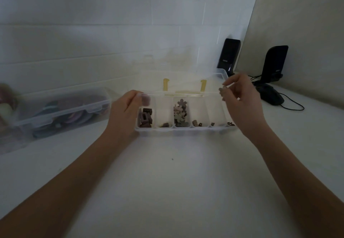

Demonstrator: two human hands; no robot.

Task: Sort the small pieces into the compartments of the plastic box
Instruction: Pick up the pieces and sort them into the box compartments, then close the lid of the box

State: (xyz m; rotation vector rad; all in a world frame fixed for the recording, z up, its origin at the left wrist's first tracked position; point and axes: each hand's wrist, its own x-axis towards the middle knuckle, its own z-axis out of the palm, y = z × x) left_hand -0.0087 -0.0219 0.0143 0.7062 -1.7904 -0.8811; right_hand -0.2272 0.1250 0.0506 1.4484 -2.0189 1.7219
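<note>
The plastic box (184,128) stands on the white desk (176,182) between the two hands, with its clear lid (186,81) raised behind the row of compartments. The left hand (126,111) holds the left end of the box; its fingers curl over the far rim there, just above a compartment with brown and mauve pieces (145,118). The right hand (243,100) hovers over the right end, and its grip is nearly closed: thumb and forefinger seem to pinch a small greyish piece (221,90), though the view is too blurred there to be sure of its shape. To the left of this grip, the middle compartment holds flower-shaped pieces (179,115), and only a few small bits lie in the compartments nearer to it. The main risk, I think, is that the piece slips from such a light pinch and falls into a wrong compartment or onto the desk, because the dividers are low and the cells narrow. The raised lid could also drop forward onto the fingers if the left hand shakes the box. Further left of the left hand lies a second clear container (63,111) with colourful things inside. Behind and to the right of the right hand stand two black speakers (228,55) and a dark mouse (270,94) with its cable; they are apart from the box and do not block the work.
</note>
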